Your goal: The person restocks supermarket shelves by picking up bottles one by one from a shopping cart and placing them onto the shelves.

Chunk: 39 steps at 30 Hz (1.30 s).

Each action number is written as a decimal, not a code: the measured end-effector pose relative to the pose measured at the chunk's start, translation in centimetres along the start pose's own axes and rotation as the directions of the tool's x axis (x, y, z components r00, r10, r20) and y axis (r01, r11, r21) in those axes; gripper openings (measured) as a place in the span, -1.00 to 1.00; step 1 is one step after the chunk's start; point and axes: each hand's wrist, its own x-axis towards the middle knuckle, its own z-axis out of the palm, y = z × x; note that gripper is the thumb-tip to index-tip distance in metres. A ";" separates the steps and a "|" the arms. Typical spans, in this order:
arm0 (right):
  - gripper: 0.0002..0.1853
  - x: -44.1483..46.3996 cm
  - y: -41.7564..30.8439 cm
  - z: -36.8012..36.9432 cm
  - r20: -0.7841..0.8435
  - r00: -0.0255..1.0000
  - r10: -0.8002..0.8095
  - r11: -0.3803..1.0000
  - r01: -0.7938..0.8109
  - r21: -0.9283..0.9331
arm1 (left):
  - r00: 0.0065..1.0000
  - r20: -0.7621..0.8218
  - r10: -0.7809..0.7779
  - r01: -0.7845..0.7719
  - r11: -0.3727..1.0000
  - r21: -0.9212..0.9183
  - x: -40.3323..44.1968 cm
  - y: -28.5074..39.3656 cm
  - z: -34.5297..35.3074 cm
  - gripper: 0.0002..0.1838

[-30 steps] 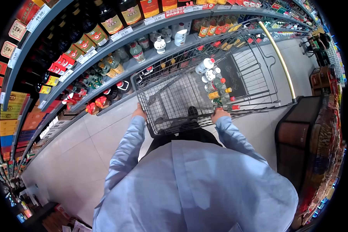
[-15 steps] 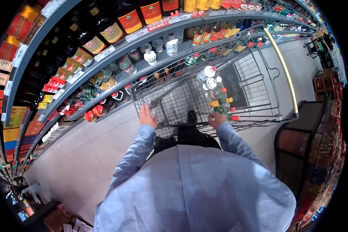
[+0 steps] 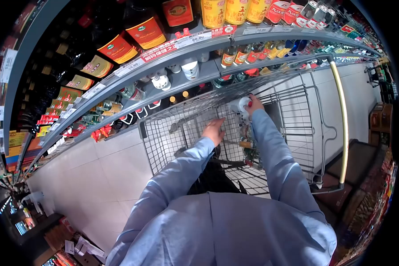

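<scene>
A wire shopping cart (image 3: 153, 148) stands in front of me, with several bottles in a row inside it. At the far end of that row lies a white bottle (image 3: 239, 105) with a red cap. My right hand (image 3: 256, 105) is closed around its cap end. Nearer to me in the row are clear glass bottles (image 3: 245, 132), partly hidden by my right sleeve. My left hand (image 3: 214, 131) hovers over the cart's basket, left of the bottles, fingers apart and holding nothing.
Beyond the cart runs a curved-looking store shelf (image 3: 177, 51) with dark bottles, price tags and white bottles (image 3: 190, 68). The cart's pale yellow handle (image 3: 341, 115) is on the right. Dark display stands (image 3: 354, 173) are at right; tiled floor (image 3: 97, 173) lies at left.
Both hands have left the cart's near rim and reached into it. My right hand has closed on the white bottle. The view has shifted closer to the shelf.
</scene>
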 end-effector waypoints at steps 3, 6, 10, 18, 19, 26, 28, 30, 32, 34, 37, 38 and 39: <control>-0.41 1.3 1.5 1.5 -0.005 0.999 0.032 0.998 -0.033 -0.057 | 0.996 0.030 -0.082 0.081 0.997 0.008 0.4 -0.4 0.0 -0.47; -0.52 -0.9 -0.9 0.2 -0.060 0.992 0.113 0.976 -0.122 -0.178 | 0.978 0.082 -0.192 0.191 0.981 0.021 0.2 -1.6 0.0 -0.49; -0.55 0.3 -0.1 0.2 -0.067 0.996 0.056 0.963 -0.072 -0.260 | 0.976 0.102 -0.192 0.185 0.980 0.078 0.5 -3.0 0.6 -0.50; -0.73 -3.8 -2.1 -1.6 -0.219 0.794 -0.568 0.792 0.454 -0.407 | 0.985 0.113 -0.131 0.137 0.990 -0.042 1.6 -3.7 0.8 -0.41; -0.73 -5.2 -3.3 -2.9 -0.202 0.799 -0.566 0.800 0.474 -0.368 | 0.989 0.105 -0.103 0.109 0.993 -0.055 1.7 -3.6 0.5 -0.38; -0.80 -14.8 -13.4 -16.2 -0.052 0.933 -0.355 0.901 0.357 0.248 | 0.914 0.252 0.319 -0.273 0.941 -0.201 1.6 2.9 -6.0 0.17; -0.79 -15.4 -14.5 -17.9 0.031 0.947 -0.319 0.851 0.272 0.449 | 0.866 0.362 0.344 -0.186 0.896 -0.404 0.0 5.3 -8.9 0.15; -0.73 -15.1 -15.9 -18.6 0.061 0.949 -0.308 0.823 0.233 0.518 | 0.857 0.447 0.255 0.074 0.798 -0.598 -2.1 5.9 -9.4 0.11; -0.67 -13.6 -16.3 -18.1 0.197 0.950 -0.244 0.808 0.087 0.583 | 0.838 0.504 0.211 0.257 0.661 -0.705 -3.8 7.2 -10.2 0.02; -0.64 -13.2 -17.7 -17.6 0.339 0.936 -0.098 0.798 -0.129 0.589 | 0.774 0.593 0.222 0.457 0.453 -0.766 -4.9 7.3 -10.7 -0.02; -0.68 -12.5 -17.5 -15.3 0.434 0.898 -0.078 0.700 -0.260 0.665 | 0.798 0.582 0.154 0.558 0.173 -0.811 -7.9 7.4 -10.1 -0.11; -0.70 -12.5 -17.3 -14.1 0.451 0.885 -0.113 0.654 -0.276 0.705 | 0.808 0.572 0.140 0.555 0.142 -0.819 -8.7 7.2 -9.7 -0.11; -0.73 -12.7 -17.4 -12.9 0.450 0.883 -0.134 0.522 -0.324 0.789 | 0.819 0.561 0.125 0.550 0.108 -0.828 -9.3 7.2 -9.5 -0.11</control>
